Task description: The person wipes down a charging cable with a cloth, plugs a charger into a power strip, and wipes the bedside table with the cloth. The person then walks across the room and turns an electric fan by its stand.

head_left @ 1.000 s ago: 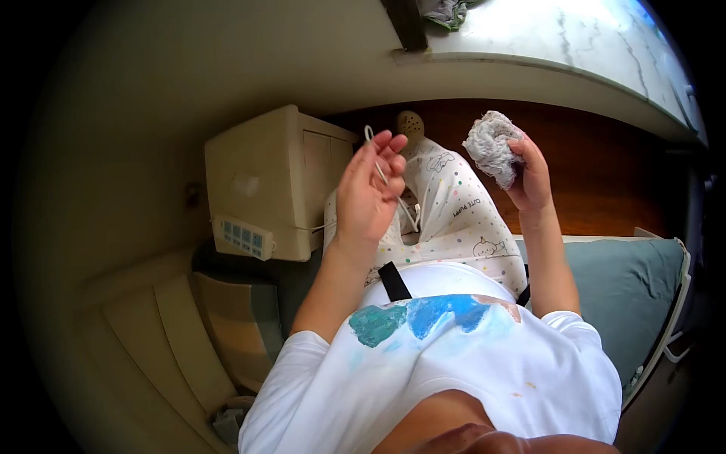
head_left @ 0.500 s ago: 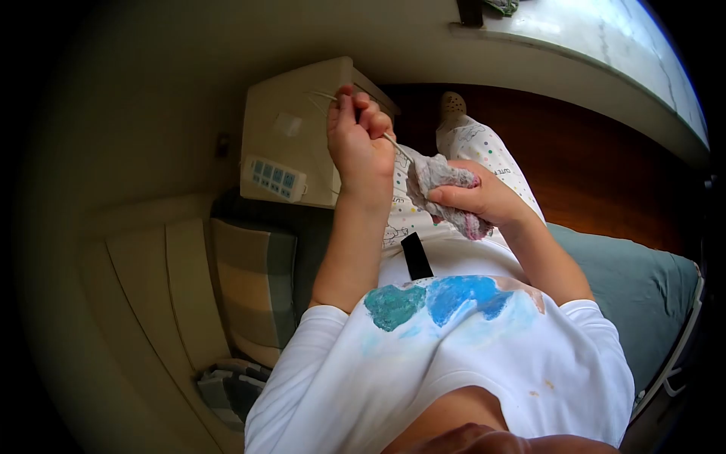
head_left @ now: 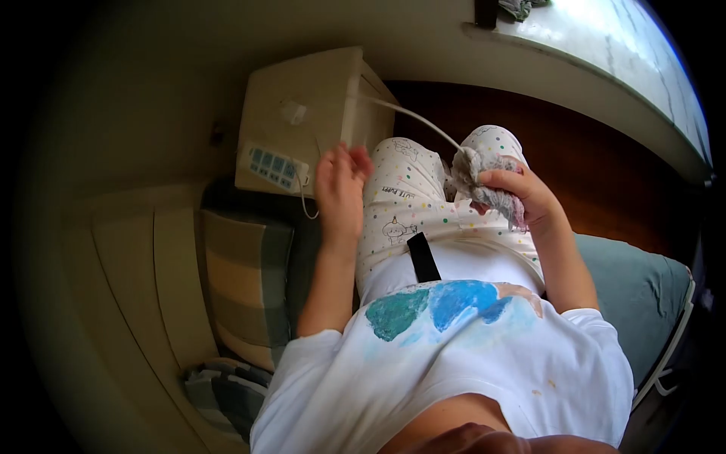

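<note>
Right fingers (head_left: 501, 180) clutch a partly hidden grey cloth (head_left: 495, 200); left fingers (head_left: 342, 160) blur, open or closed I cannot tell

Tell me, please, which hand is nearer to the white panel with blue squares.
Left. The left hand is just right of the white panel in the picture; the right hand is farther off, by the right thigh, gripping a gray bundle.

One wide-angle head camera faces forward and steeply down: shirt (head_left: 461, 363) nearest, left hand (head_left: 342, 195) and right hand (head_left: 531, 195) mid-range, cabinet (head_left: 321, 87) and front edge of sill (head_left: 597, 38) beyond.
</note>
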A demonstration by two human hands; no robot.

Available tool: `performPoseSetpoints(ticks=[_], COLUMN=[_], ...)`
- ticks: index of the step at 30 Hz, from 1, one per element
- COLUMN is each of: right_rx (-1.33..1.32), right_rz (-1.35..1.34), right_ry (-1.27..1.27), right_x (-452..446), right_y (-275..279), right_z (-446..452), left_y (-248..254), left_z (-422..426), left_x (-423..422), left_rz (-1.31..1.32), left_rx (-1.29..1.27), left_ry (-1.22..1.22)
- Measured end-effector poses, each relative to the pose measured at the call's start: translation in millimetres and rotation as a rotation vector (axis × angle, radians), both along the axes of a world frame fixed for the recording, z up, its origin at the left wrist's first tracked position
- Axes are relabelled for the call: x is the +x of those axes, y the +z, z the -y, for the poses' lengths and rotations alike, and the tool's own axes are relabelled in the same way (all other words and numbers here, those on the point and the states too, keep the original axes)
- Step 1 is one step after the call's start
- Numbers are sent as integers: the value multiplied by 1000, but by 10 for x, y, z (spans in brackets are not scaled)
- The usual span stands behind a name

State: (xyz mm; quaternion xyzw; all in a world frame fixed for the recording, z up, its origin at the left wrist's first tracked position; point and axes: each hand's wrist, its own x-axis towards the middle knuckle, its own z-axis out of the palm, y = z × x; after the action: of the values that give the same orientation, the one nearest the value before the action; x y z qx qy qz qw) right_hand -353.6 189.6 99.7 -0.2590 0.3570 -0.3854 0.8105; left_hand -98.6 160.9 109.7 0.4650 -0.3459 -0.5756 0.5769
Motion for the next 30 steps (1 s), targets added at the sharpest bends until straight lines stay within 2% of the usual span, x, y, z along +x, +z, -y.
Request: performPoseSetpoints(ticks=[2, 4, 6, 7, 8, 10, 11, 12, 14, 15, 16, 18, 20, 23, 24, 25, 26, 30], right_rx=[-87, -93, -175, -132, -134, -86, -115, -93, 11, -45, -57, 14, -71, -46, -108, -164, -169, -99], right_rz=[-143, -210, -471, -307, -314, -175, -77, -102, 27, 122, 165, 229, 270, 346, 185, -44, -43, 70], right_ry=[32, 126, 91, 239, 226, 83, -37, -198, -391, -482, -561, -650, -494, -330, -363, -400, -407, -461], right_x=[-81, -112, -110, -183, -278, -420, -504, -580, -848, -1013, -1045, -959, -728, -187, 52, 176, 198, 189], right_y=[32, 101, 238, 256, 244, 124, -8, 13, -118, -314, -333, -357, -355, -173, -35, 72, 98, 71], right_z=[84, 55, -73, -15, -2, 15, 11, -3, 7, -24, -73, -149, -177, -167, -184, -163, -134, 12], left_y=[-55, 201, 250, 229, 242, 247, 166, 133, 127, 139, 166, 179, 152, 50, 65, 13, -39, 78], left_z=[-250, -294, -260, -229, -217, -154, -193, -221, -232, -206, -189, -158, -162, -195, -280, -300, -306, -325], left_x=[-280, -533, -809, -853, -873, -804, -820, -805, -767, -779, -788, -799, -890, -984, -1082, -1034, -983, -1023], left_rz=[489, 1036, 1200, 1122, 1114, 979, 884, 880, 396, 237, 239, 77, 63, 108, 153, 332, 511, 548], left_rx=[-153, -640, -829, -779, -792, -513, -543, -541, -32, 4, -2, 81, 88, 153, 92, 0, -100, -167], left_ry=[-68, -279, -419, -512, -518, -742, -662, -686, -712, -656, -656, -605, -618, -753, -655, -641, -621, -549])
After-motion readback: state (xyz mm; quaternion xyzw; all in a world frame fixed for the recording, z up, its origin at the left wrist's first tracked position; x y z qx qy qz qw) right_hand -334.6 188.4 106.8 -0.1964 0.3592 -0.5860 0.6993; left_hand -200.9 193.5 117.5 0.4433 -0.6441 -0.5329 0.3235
